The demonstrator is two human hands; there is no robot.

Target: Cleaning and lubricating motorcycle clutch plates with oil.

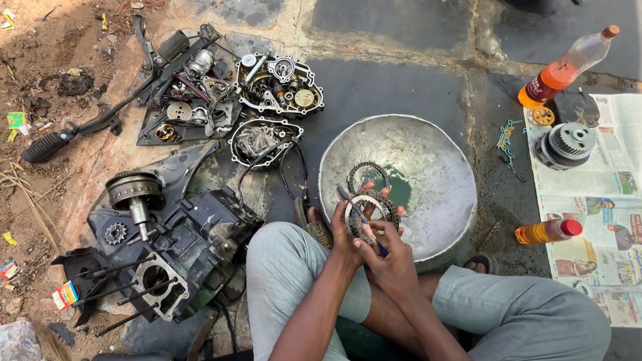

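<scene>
Clutch plate (pixel 367 213): a thin ring, grey metal with a toothed outer edge and an open middle, held upright over the near rim of the metal basin (pixel 439 196), just above the person's knees. The biggest thing on the ground is the dark engine block (pixel 182 257) at the left, with studs sticking out of its open cylinder face. The wide, dented basin comes next, with a little dark liquid and a second ring (pixel 367 175) lying inside it. A spread newspaper (pixel 615 209) lies at the right and carries a round clutch hub (pixel 567 145). Two engine covers (pixel 278 84) sit further up the floor among loose parts. Two plastic bottles of orange liquid lie at the right, one with an orange cap (pixel 564 69), one with a red cap (pixel 549 230).

The left hand (pixel 347 238) comes up from below, fingers wrapped round the plate's left edge, its grip clenched on the ring. The right hand (pixel 391 254) lies just beside it, crossing in front, its grip closed on a slim blue-handled tool (pixel 361 219) that is laid slantwise against the plate's face.
</scene>
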